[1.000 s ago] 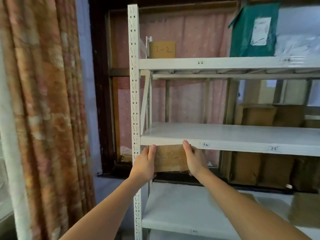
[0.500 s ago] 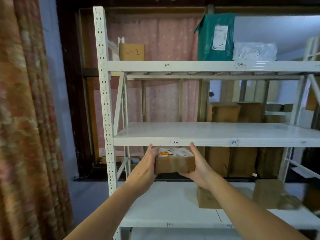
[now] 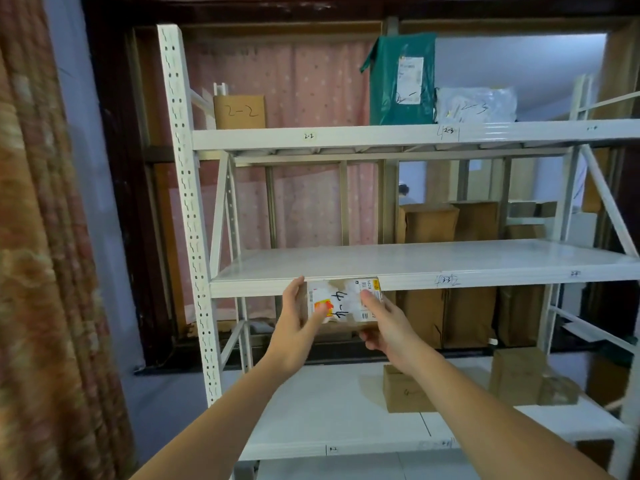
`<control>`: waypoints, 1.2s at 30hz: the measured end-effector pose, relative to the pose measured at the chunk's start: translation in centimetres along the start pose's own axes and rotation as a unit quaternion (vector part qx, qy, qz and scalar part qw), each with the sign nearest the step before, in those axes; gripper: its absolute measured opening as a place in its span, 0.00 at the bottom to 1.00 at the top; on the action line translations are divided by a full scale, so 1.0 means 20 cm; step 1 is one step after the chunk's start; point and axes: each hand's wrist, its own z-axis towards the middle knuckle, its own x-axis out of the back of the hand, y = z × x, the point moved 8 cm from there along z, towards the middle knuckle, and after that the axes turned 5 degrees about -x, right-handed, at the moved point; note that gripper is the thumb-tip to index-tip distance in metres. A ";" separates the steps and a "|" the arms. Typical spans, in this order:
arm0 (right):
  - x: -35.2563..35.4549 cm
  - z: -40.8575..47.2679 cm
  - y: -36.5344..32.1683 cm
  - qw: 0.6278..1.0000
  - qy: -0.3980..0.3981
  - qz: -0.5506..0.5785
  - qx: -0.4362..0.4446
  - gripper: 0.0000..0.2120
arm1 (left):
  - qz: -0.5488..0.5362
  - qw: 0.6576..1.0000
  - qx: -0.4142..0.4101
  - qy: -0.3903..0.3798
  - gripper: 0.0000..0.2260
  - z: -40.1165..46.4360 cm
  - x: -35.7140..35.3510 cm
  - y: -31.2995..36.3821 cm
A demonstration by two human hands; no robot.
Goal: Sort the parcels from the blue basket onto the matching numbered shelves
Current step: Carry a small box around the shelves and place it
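A person holds a small cardboard parcel (image 3: 343, 301) up in both hands in front of a white metal shelving rack (image 3: 188, 216), just below and against the front lip of the middle shelf (image 3: 415, 261). The parcel's labelled face is tipped toward the onlooker, its long axis running left to right, level with the shelf edge. That face carries a white shipping label with red and yellow print, a barcode strip at the right, and a handwritten number that reads roughly "4-4".

The left hand (image 3: 299, 320) grips the parcel's left end, thumb laid across the label and fingers curled behind; the right hand (image 3: 382, 323) grips the right end, thumb on the face and fingers wrapped underneath. Both bare forearms reach up from the lower edge of the view.

The rack's shelves are smooth painted steel, its upright perforated with slots. On the top shelf (image 3: 346, 136) stand a plain brown box marked "2-2" (image 3: 239, 112), a green plastic mailer bag (image 3: 401, 77) and a crinkled white mailer bag (image 3: 476, 105). Two brown cartons (image 3: 408, 389) sit on the bottom shelf (image 3: 329, 420). A patterned rust-coloured curtain (image 3: 45, 254) hangs at the left.
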 end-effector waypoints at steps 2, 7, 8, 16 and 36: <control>0.05 -0.02 -0.02 0.999 0.002 -0.042 0.011 0.17 | -0.047 0.995 0.070 0.045 0.27 0.04 0.02 -0.04; 0.17 -0.09 -0.06 0.991 0.030 -0.131 0.019 0.15 | -0.053 0.980 0.172 -0.088 0.16 0.04 -0.11 -0.13; 0.20 -0.09 -0.07 0.989 0.048 -0.137 0.019 0.15 | -0.057 0.975 0.180 -0.119 0.15 0.02 -0.16 -0.14; 0.51 -0.17 -0.07 0.983 0.161 -0.071 0.043 0.22 | -0.109 0.960 0.194 -0.168 0.17 -0.06 -0.68 -0.13; 1.63 -0.55 0.39 0.903 0.395 -0.168 -0.010 0.19 | -0.126 0.957 0.151 -0.213 0.24 -0.06 -1.98 -0.22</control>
